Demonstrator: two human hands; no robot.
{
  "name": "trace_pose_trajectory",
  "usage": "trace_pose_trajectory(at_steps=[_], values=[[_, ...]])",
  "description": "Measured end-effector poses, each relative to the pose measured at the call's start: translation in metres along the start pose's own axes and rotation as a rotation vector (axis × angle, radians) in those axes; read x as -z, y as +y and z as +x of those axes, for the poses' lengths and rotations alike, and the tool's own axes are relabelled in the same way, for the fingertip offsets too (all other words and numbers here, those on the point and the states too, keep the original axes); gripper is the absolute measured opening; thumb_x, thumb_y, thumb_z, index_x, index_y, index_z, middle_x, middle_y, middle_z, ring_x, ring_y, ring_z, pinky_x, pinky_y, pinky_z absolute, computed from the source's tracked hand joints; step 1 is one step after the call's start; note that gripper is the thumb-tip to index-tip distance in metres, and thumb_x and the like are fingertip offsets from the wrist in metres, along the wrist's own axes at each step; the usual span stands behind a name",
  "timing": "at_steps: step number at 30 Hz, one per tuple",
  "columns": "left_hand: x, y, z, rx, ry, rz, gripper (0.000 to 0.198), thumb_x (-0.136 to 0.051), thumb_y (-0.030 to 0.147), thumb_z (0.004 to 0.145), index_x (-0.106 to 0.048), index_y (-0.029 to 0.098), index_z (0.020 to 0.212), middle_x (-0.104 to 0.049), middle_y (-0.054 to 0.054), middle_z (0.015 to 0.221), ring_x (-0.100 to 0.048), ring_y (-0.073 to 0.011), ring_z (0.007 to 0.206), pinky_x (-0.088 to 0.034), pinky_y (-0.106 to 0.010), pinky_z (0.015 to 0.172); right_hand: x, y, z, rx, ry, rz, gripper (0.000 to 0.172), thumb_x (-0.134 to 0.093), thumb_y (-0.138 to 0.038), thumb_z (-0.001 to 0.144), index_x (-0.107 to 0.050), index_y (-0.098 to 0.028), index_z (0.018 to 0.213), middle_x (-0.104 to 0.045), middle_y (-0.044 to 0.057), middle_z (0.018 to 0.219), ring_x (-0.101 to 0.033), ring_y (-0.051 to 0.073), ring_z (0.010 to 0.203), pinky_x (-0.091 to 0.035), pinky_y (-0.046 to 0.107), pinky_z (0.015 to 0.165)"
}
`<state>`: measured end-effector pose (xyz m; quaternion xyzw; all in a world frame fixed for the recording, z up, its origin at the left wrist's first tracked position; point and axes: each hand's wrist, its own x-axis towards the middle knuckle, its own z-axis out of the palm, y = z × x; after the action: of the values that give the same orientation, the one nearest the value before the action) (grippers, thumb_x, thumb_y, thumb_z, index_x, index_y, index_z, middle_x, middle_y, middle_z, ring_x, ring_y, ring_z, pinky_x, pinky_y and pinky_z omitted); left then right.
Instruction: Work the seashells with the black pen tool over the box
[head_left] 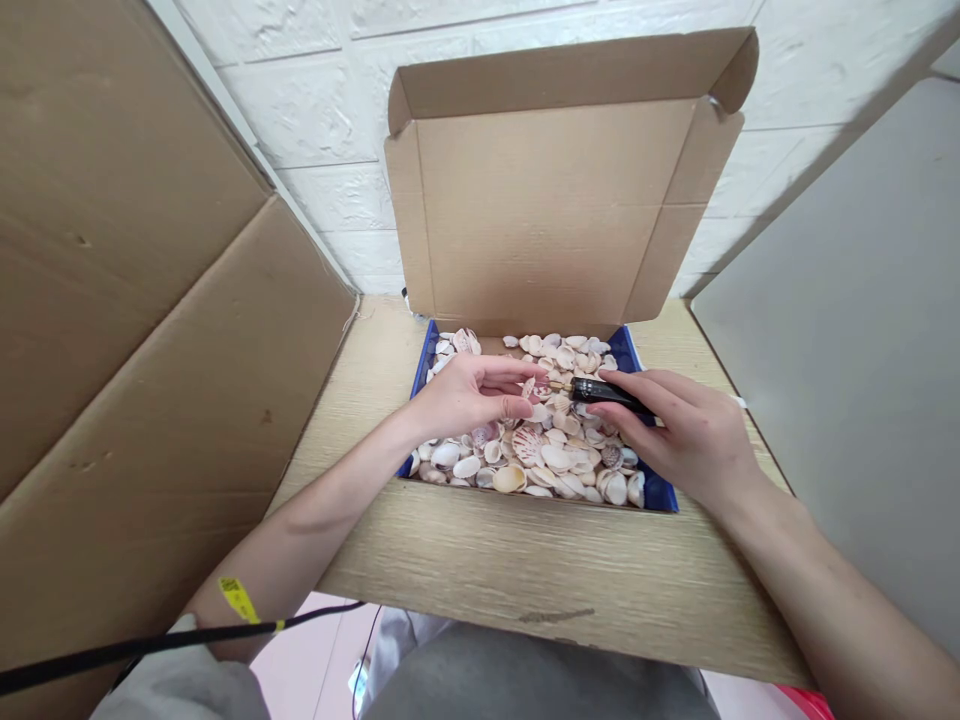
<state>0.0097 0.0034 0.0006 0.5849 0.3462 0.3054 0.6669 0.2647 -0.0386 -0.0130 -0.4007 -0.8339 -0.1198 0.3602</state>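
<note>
And the left hand has a small shell pinched at its fingertips! From the right hand, clamped round a black tool, the long axis runs leftward, brass-coloured tip at that shell; contact, can't tell. Below both hands, loose shells crowd a cardboard box on the tabletop; beyond them, white brick wall.

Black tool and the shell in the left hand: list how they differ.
The tool is long; the shell is much smaller. The tool is black with a gold-coloured tip; the shell is pale with reddish markings. The right hand holds the tool; the left hand holds the shell. Both are over the open box.
</note>
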Motion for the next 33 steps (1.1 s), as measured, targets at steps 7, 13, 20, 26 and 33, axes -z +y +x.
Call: trace_pose_trajectory(at_steps=[7,13,20,26,33], values=[[-0.0002,0.0011,-0.0002,0.019,0.020,0.035,0.052,-0.086,0.025,0.065,-0.074,0.012,0.114,-0.078,-0.010,0.099,-0.075,-0.0233,0.090,-0.060,-0.038,0.086,-0.0011,0.0009,-0.0020,-0.018,-0.016,0.025,0.026,-0.067,-0.035,0.091,-0.066,-0.019,0.111,-0.075,0.007,0.090,-0.070,0.019,0.072,-0.054,0.030,0.059],[-0.0015,0.0030,-0.0007,0.026,0.030,0.041,0.051,-0.086,0.024,0.064,-0.074,0.012,0.112,-0.078,-0.009,0.096,-0.074,-0.0223,0.089,-0.060,-0.038,0.087,-0.0002,-0.0004,0.0000,-0.008,-0.015,0.023,0.025,-0.067,-0.033,0.091,-0.066,-0.019,0.111,-0.075,0.006,0.089,-0.071,0.019,0.071,-0.055,0.029,0.060],[-0.0021,0.0034,-0.0002,0.013,0.034,0.027,0.050,-0.087,0.023,0.063,-0.075,0.011,0.110,-0.078,-0.007,0.093,-0.074,-0.0194,0.084,-0.060,-0.037,0.087,0.0008,-0.0011,0.0016,-0.025,-0.022,0.049,0.023,-0.066,-0.034,0.092,-0.067,-0.021,0.111,-0.075,0.005,0.088,-0.070,0.019,0.070,-0.055,0.029,0.058],[-0.0018,0.0007,-0.0001,0.000,0.033,0.007,0.051,-0.087,0.024,0.063,-0.075,0.012,0.111,-0.078,-0.009,0.099,-0.074,-0.0209,0.087,-0.060,-0.039,0.087,0.0029,-0.0014,0.0034,-0.017,-0.029,0.086,0.030,-0.070,-0.030,0.089,-0.064,-0.020,0.116,-0.074,0.008,0.093,-0.071,0.020,0.076,-0.058,0.031,0.065],[-0.0010,-0.0007,0.0001,-0.008,0.040,0.025,0.052,-0.087,0.024,0.063,-0.075,0.013,0.112,-0.077,-0.008,0.097,-0.073,-0.0206,0.086,-0.060,-0.039,0.087,0.0030,-0.0019,0.0038,0.001,-0.009,0.067,0.030,-0.069,-0.025,0.089,-0.064,-0.020,0.118,-0.074,0.008,0.092,-0.070,0.020,0.076,-0.058,0.031,0.066]])
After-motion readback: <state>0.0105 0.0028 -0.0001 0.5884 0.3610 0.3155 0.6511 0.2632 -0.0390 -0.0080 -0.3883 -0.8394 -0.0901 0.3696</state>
